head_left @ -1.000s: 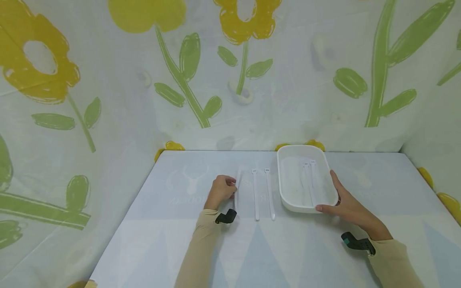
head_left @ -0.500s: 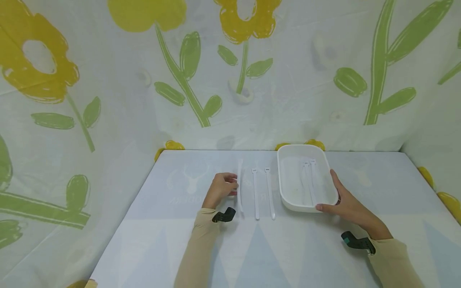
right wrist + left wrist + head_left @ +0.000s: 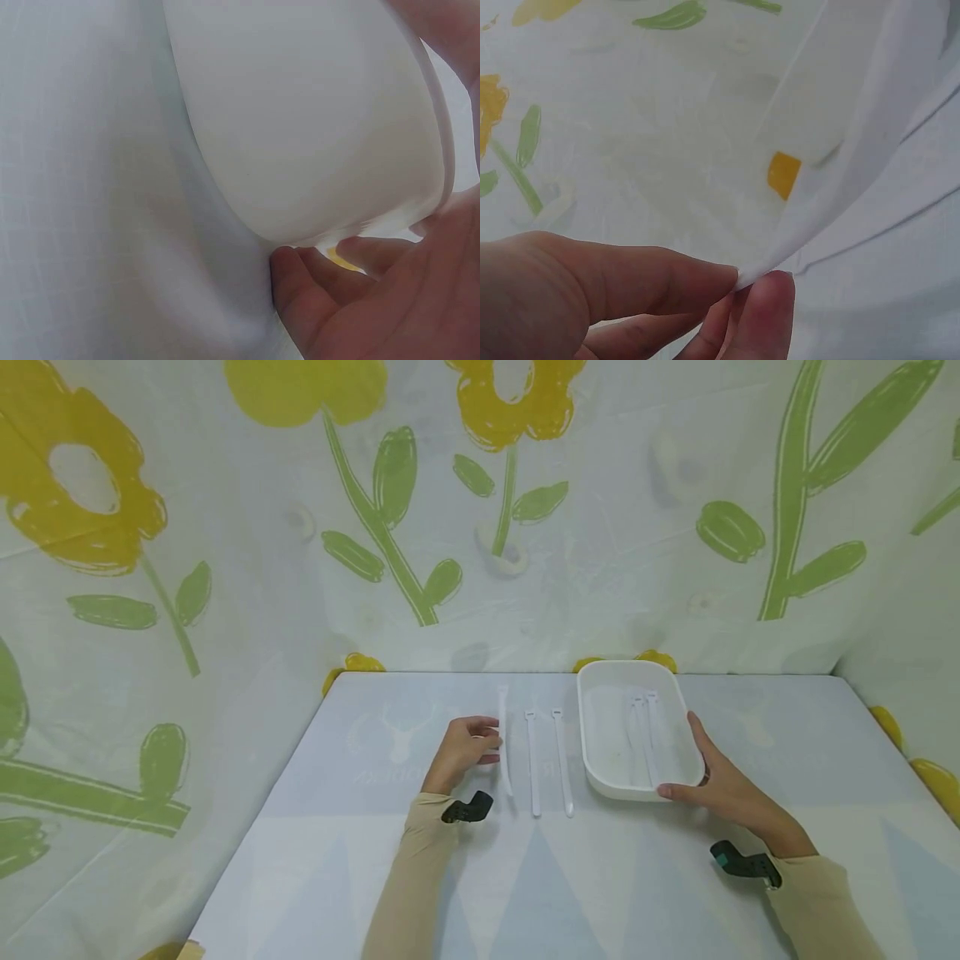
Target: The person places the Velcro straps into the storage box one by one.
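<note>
Between thumb and fingertips, my left hand [image 3: 459, 753] pinches a white cable tie [image 3: 504, 767], a flat strap that runs lengthwise away from me. In the left wrist view its soft, slightly curved band [image 3: 855, 161] rises from the pinch. To its right two more white cable ties, a nearer one [image 3: 533, 768] and a farther one [image 3: 562, 764], lie parallel on the table, slotted heads away from me. My right hand [image 3: 723, 783] grips the right front corner of a white plastic bin [image 3: 626, 792], thumb at the rim and fingers along the side. Two cable ties [image 3: 643, 739] lie inside it.
The table [image 3: 360, 877] has a pale cover with blue triangles. A flower-printed curtain [image 3: 585, 577] hangs behind its back edge and along both sides. Dark wrist cameras sit on the left sleeve [image 3: 420, 868] and the right sleeve [image 3: 821, 902].
My left hand has brought the pinched cable tie slightly right and farther from me, up beside the two on the table. The right hand and the bin stay where they were.
</note>
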A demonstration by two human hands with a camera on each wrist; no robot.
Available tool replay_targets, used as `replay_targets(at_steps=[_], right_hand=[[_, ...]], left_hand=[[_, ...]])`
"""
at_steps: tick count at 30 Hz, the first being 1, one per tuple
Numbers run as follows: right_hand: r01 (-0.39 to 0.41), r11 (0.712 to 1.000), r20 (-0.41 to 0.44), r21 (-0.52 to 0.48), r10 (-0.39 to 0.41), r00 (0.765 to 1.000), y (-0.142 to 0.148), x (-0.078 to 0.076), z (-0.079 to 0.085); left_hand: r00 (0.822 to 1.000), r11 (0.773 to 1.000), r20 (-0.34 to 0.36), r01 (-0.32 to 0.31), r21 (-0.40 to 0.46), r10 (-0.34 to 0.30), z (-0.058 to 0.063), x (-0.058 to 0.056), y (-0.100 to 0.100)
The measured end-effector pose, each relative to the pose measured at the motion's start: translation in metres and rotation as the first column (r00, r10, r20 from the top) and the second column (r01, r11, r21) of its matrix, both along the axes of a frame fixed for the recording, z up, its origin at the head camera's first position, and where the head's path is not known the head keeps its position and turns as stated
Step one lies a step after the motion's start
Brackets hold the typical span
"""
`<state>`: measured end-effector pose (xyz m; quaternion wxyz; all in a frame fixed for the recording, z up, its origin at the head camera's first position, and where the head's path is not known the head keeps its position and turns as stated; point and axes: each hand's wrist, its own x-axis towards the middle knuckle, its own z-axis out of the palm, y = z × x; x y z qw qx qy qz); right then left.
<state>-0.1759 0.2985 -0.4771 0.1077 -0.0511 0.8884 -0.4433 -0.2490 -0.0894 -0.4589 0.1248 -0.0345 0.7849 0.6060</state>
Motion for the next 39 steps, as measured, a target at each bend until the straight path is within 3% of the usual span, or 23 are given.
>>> replay_targets(at_steps=[19,24,39], right_hand=[[0.0,1.0,-0.006,0.009,0.0,1.0,0.003,-0.003,-0.004],[0.0,1.0,-0.001,0.016,0.0,1.0,0.003,-0.002,-0.003],[0.006,1.0,0.013,0.003,-0.007,1.0,0.003,-0.003,-0.004]], left_hand=[[0.999,0.991,-0.009,-0.04,0.125,0.042,0.003,0.0,0.009],[0.999,0.985,-0.012,-0.048,0.164,0.05,0.008,0.0,0.014],[0.999,0.973,-0.035,0.012,0.232,-0.004,0.026,0.0,0.033]])
